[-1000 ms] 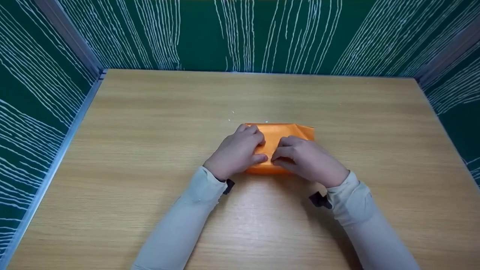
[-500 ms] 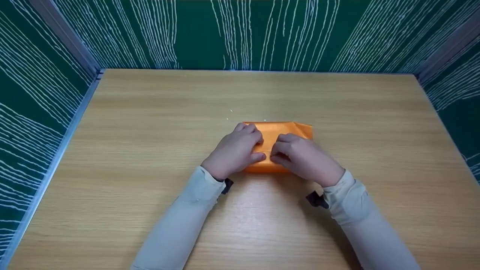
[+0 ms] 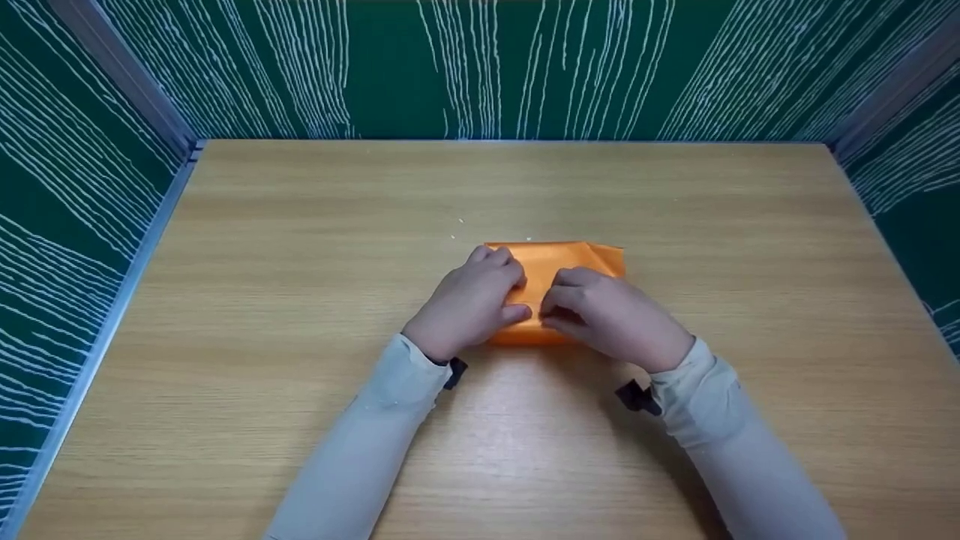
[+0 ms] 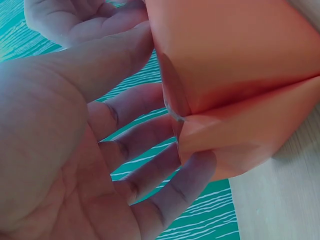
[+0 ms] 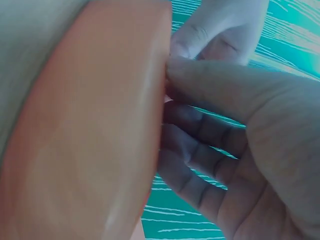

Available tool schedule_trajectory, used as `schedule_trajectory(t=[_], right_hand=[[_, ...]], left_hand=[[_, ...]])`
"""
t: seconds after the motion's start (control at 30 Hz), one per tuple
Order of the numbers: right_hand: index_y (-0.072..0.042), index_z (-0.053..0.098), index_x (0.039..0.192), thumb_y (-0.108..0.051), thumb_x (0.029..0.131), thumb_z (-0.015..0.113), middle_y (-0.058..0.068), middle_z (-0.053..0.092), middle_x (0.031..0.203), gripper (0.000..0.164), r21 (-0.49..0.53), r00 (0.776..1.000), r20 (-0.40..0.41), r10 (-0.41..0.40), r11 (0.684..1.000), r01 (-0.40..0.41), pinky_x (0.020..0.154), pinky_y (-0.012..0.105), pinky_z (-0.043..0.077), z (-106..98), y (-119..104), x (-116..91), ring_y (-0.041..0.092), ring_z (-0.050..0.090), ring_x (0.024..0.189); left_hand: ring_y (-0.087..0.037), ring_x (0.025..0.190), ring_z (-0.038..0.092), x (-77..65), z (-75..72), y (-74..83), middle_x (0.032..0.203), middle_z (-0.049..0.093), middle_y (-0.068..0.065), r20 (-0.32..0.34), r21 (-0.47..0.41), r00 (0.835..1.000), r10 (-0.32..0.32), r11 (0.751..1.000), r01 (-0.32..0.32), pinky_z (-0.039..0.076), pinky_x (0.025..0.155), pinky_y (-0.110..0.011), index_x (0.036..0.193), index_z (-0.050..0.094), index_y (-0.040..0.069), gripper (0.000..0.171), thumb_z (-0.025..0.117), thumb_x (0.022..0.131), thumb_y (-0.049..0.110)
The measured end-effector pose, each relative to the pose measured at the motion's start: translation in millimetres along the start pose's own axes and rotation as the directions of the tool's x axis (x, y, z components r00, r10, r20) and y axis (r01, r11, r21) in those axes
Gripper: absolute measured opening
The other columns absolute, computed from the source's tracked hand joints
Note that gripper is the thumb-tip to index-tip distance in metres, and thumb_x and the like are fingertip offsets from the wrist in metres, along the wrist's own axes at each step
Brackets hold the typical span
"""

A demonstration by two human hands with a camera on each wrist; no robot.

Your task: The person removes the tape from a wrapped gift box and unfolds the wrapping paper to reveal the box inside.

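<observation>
Orange packet flat on table, both hands on it.
Packet [image 3: 547, 262] lies mid-table, far right corner bare, its left end creased inward in the left wrist view. Left hand [image 3: 469, 304] over the left end: fingers spread, tips touching packet, thumb apart from them and pointing toward the right hand [image 3: 611, 315]. Right hand on the near right part: fingers bent, tips against packet, thumb close to forefinger; can't tell if they pinch a bit of it. Thumbs near each other. Pale sleeves [image 3: 337, 450] on both arms, black strap [image 3: 637, 397] at each wrist. White specks [image 3: 461, 220] beyond the packet on the wood-grain table [image 3: 300, 300]. Green walls [image 3: 397, 82] with white streaks around, pale strip [image 3: 112, 322] along the left edge.
</observation>
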State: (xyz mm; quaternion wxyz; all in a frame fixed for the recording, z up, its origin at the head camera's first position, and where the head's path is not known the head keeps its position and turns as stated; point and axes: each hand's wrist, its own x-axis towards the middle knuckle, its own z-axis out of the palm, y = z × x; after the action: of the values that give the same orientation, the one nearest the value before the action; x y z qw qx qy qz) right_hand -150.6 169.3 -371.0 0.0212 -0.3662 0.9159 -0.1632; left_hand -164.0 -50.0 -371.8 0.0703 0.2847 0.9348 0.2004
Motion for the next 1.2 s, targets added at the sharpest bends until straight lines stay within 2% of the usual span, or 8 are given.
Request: schedule_trajectory(t=[0.17,0.37,0.6,0.67,0.8,0.97,1.2], right_hand=[[-0.011,0.081,0.104,-0.014,0.086,0.084,0.002,0.069,0.093,0.019,-0.015,0.998,-0.047,-0.033,0.999,0.032,0.077,0.03,0.055,4.1,-1.0,1.3,0.018,0.059,0.081],[-0.007,0.078,0.098,-0.012,0.091,0.08,0.004,0.064,0.088,0.008,-0.069,0.992,-0.085,-0.091,0.994,0.085,0.073,0.03,0.054,7.5,-0.8,5.6,0.02,0.057,0.078],[-0.008,0.078,0.104,-0.015,0.093,0.078,0.003,0.067,0.096,0.014,0.042,0.997,-0.067,0.045,0.998,-0.042,0.082,0.033,0.057,0.9,1.1,3.7,0.019,0.06,0.086],[-0.009,0.079,0.105,-0.016,0.093,0.078,0.002,0.067,0.096,0.014,0.064,0.996,-0.06,0.059,0.996,-0.055,0.083,0.033,0.057,-1.3,1.9,2.6,0.019,0.06,0.087],[-0.011,0.078,0.111,-0.015,0.093,0.078,0.001,0.068,0.098,0.018,0.079,0.999,-0.031,-0.01,0.997,0.012,0.082,0.032,0.057,-2.4,3.6,1.4,0.016,0.06,0.086],[-0.013,0.079,0.114,-0.011,0.089,0.082,0.001,0.068,0.099,0.025,0.051,0.993,-0.018,-0.119,0.992,0.119,0.08,0.029,0.056,0.3,4.7,0.0,0.016,0.059,0.087],[-0.014,0.082,0.108,-0.015,0.085,0.086,0.001,0.069,0.096,0.024,-0.002,0.993,-0.048,-0.108,0.994,0.108,0.079,0.03,0.056,3.3,3.2,0.8,0.017,0.06,0.083]], left_hand=[[-0.025,0.116,0.048,-0.5,-0.3,0.2,0.111,0.057,-0.006,-0.001,0.015,1.0,0.002,1.0,-0.002,0.051,0.085,-0.036,0.11,0.067,0.006,0.032,0.072,0.098,0.035],[-0.025,0.114,0.049,0.1,-1.8,0.5,0.109,0.056,-0.006,-0.003,0.034,1.0,0.005,0.999,-0.005,0.051,0.083,-0.036,0.109,0.066,0.006,0.031,0.071,0.098,0.035],[-0.025,0.115,0.049,-0.5,-0.5,0.1,0.111,0.057,-0.006,0.011,0.032,1.0,-0.006,0.999,0.006,0.051,0.086,-0.035,0.113,0.066,0.006,0.034,0.072,0.098,0.036],[-0.025,0.114,0.048,-0.7,-0.1,-0.1,0.111,0.057,-0.005,0.01,0.028,1.0,-0.005,1.0,0.004,0.05,0.086,-0.035,0.112,0.066,0.006,0.034,0.072,0.098,0.036],[-0.024,0.114,0.048,-1.4,-0.8,0.3,0.11,0.057,-0.005,0.013,0.031,1.0,-0.013,0.999,0.012,0.051,0.086,-0.035,0.113,0.066,0.007,0.034,0.072,0.098,0.037],[-0.024,0.115,0.048,-1.6,-1.0,1.0,0.111,0.057,-0.004,0.018,0.036,1.0,-0.024,0.999,0.023,0.051,0.087,-0.034,0.114,0.066,0.008,0.035,0.072,0.098,0.038],[-0.025,0.114,0.049,-1.2,-0.6,2.1,0.108,0.057,-0.006,-0.005,0.039,1.0,0.003,0.999,-0.003,0.052,0.085,-0.035,0.11,0.067,0.007,0.033,0.073,0.097,0.036]])
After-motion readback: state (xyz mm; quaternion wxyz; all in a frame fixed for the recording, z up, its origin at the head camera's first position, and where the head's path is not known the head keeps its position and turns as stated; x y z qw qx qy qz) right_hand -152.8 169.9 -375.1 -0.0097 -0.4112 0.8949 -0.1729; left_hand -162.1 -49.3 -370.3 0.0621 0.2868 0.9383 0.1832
